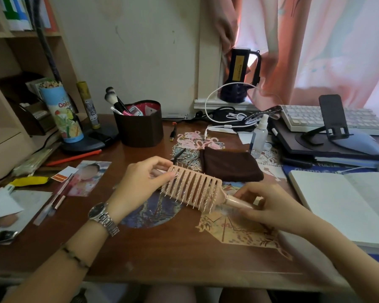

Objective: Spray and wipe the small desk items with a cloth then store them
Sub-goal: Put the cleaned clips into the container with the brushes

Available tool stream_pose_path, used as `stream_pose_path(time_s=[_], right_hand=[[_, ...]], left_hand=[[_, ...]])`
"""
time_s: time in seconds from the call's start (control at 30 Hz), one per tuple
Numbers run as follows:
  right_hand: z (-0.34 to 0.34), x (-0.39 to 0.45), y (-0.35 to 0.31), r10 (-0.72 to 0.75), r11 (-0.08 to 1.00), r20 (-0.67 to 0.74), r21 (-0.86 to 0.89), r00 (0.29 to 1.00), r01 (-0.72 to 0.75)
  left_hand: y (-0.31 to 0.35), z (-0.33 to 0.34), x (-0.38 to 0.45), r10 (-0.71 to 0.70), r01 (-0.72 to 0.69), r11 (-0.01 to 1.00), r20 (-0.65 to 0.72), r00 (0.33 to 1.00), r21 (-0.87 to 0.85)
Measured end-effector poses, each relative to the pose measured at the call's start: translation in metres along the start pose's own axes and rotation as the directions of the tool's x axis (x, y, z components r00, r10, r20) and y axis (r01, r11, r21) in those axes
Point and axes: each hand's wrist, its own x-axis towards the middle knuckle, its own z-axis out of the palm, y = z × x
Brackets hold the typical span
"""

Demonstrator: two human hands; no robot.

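Blurred photo face; notebook cropped.

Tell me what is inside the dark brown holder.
Sticking out of the holder: two makeup brushes and a pink item. Its wall hides whatever lies deeper.

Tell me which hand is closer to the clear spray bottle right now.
Right. The right hand, gripping the hairbrush handle, sits below the spray bottle on its side of the desk. The left hand, holding the brush's head end, is farther away to the left.
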Motion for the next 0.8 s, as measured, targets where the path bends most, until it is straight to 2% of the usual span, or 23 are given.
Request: stream_pose_path(time_s=[0.2, 0.5, 0.8], right_hand=[[0.008, 0.0, -0.014, 0.067, 0.998, 0.035, -0.019, 0.997, -0.066], [0.018, 0.0, -0.015, 0.052, 0.998, 0.033, 0.035, 0.998, -0.053], [0.046, 0.007, -0.046, -0.026, 0.997, -0.026, -0.075, 0.999, 0.024]], left_hand=[[-0.002, 0.024, 0.031, 0.008, -0.008, 0.997, 0.003, 1.0, 0.08], [-0.007, 0.051, 0.055, 0.064, -0.062, 0.994, -0.017, 0.998, 0.086], [-0.011, 0.06, 0.064, 0.08, -0.08, 0.996, -0.017, 0.997, 0.044]])
